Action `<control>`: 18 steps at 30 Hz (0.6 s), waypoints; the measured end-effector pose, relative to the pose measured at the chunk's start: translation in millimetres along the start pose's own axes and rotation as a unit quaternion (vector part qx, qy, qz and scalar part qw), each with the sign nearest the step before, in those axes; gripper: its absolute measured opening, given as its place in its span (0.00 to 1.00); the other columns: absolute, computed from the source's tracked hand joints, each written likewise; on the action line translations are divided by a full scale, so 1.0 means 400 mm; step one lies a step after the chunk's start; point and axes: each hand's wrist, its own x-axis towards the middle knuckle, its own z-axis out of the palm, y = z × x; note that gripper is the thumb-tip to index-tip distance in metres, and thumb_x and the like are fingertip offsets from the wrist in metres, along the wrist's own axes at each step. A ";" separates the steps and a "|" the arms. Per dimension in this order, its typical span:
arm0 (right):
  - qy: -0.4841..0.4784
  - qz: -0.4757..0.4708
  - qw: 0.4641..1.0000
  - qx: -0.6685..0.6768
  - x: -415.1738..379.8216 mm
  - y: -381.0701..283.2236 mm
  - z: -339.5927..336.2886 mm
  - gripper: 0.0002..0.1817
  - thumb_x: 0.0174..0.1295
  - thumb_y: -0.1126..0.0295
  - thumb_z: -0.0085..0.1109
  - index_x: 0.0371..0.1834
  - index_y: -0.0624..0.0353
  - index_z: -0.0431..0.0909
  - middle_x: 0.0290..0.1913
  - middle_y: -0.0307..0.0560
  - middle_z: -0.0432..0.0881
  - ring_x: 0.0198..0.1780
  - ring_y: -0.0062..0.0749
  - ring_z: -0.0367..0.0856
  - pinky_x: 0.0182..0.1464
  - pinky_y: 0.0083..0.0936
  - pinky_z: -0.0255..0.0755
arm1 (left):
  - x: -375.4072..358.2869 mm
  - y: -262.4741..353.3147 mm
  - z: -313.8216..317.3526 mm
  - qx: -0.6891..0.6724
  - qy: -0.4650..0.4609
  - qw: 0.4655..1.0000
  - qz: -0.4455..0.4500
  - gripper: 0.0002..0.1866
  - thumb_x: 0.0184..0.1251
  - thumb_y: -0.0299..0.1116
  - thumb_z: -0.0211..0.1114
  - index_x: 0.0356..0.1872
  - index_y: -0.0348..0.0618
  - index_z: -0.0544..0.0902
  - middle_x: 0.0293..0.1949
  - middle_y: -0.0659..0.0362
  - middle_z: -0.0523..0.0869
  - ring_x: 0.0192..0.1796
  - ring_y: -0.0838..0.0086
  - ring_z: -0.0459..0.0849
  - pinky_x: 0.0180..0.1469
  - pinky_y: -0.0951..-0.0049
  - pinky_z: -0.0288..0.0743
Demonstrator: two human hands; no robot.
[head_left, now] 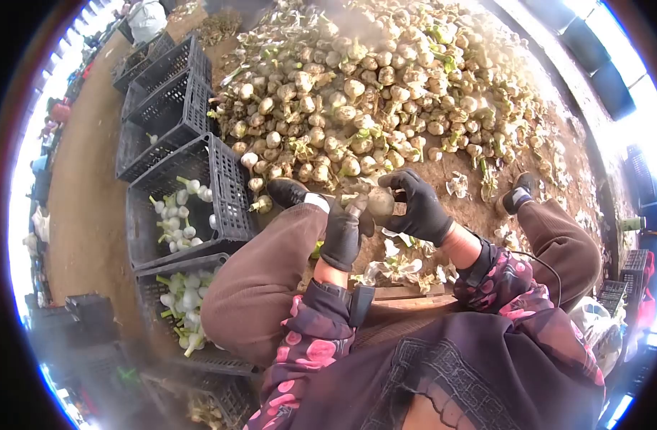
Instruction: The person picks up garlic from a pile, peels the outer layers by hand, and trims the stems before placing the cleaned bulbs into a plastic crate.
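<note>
Both my hands wear dark gloves and meet above the ground between my knees. A round, pale garlic bulb (380, 201) with dirt on its skin sits between them. My right hand (423, 209) has its fingers and thumb curled round the bulb's right side. My left hand (344, 235) is closed at the bulb's left side, around what looks like its stalk end; its fingertips are partly hidden. Just beyond my hands lies a large heap of unpeeled garlic bulbs (343, 113). Loose peeled skins and leaves (400, 266) lie below my hands.
To my left stands a row of black plastic crates. A nearer crate (232, 190) holds clean white garlic bulbs (178, 215) with green stalks, and another crate (149, 287) holds more. Farther crates (192, 107) stand behind. My shoes (287, 192) rest at the heap's edge.
</note>
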 end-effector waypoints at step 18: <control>0.097 0.288 0.853 0.425 -0.055 0.000 0.012 0.19 0.62 0.68 0.57 0.54 0.64 0.67 0.42 0.43 0.79 0.39 0.30 0.80 0.43 0.27 0.77 | -0.006 -0.035 0.042 -0.076 -0.048 0.993 0.076 0.15 0.61 0.22 0.48 0.49 0.40 0.73 0.37 0.58 0.81 0.33 0.75 0.80 0.34 0.75 0.77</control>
